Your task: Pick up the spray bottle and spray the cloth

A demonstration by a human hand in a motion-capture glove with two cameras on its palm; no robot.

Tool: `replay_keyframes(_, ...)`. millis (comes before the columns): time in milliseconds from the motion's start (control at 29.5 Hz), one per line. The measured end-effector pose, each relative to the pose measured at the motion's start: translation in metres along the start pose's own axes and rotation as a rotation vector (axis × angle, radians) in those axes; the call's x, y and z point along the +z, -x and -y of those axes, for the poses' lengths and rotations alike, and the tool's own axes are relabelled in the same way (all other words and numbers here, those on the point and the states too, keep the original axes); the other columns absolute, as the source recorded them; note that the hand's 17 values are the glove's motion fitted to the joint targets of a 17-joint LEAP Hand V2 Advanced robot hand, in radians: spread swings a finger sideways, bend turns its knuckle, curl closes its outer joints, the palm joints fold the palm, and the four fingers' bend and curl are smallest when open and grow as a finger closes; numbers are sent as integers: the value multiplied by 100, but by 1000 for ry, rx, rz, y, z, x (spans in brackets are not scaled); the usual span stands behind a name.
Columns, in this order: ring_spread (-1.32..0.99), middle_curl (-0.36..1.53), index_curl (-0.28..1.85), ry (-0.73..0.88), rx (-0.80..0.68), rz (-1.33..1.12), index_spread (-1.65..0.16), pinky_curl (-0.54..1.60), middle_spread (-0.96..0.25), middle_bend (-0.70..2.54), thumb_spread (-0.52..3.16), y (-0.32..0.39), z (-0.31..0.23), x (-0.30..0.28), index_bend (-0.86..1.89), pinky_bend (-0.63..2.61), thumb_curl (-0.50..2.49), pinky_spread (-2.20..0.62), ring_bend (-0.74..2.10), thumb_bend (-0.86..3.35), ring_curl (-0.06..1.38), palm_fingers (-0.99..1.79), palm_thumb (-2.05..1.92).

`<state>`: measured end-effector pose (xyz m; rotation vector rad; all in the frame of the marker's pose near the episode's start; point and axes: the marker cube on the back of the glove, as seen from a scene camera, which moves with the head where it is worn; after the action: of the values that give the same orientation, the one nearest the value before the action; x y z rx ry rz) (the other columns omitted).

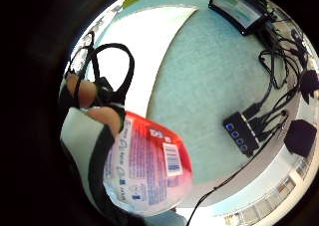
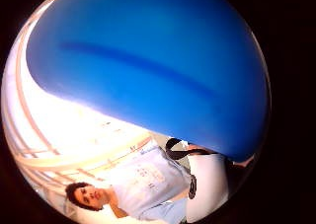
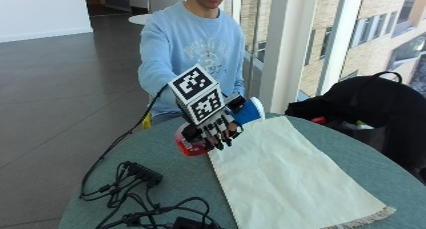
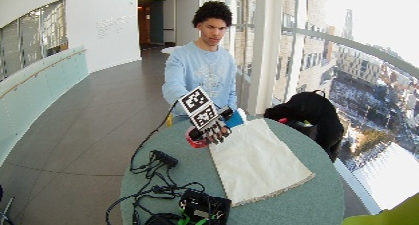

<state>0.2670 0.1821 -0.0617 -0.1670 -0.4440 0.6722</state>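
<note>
1. Bottle (image 3: 200, 139): held off the worktop (image 3: 160, 159) in the gloved right hand (image 3: 214, 130), over the worktop's far edge nearest the person, just at the cloth's near-left corner. Blue sprayer head (image 3: 249, 110) shows past the hand on the cloth side; red-labelled base sticks out the other way, toward the cables (image 3: 133, 189).
2. Long axis: roughly level, tipped over, running across the person's front, head end toward the cloth (image 3: 286, 174). Which way the nozzle itself faces I cannot tell.
3. Cloth lies flat, cream, its long side running from the hand's spot out to the near-right edge of the worktop. It is just beside and below the hand, on the head side of the bottle. Judgement: the spray needs only the head angled down at the cloth, little travel.
4. Hand: fingers curled round the bottle's body, fingertips pointing down, back of the hand up. The little-finger palm view shows the label (image 1: 149, 171) close against the fingers (image 1: 84, 91); the thumb-side view is filled with the blue head (image 2: 148, 61).
5. Bare hand: not visible.
6. Beyond: black bag (image 3: 366, 109) at the far right edge of the worktop.
</note>
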Motion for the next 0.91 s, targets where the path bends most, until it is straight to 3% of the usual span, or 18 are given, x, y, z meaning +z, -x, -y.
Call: replay_keyframes(915, -6, 47, 35, 29, -11, -17, -21, 38, -9, 41, 85, 5, 3, 5, 13, 30, 58, 3, 52, -3, 40, 117, 85)
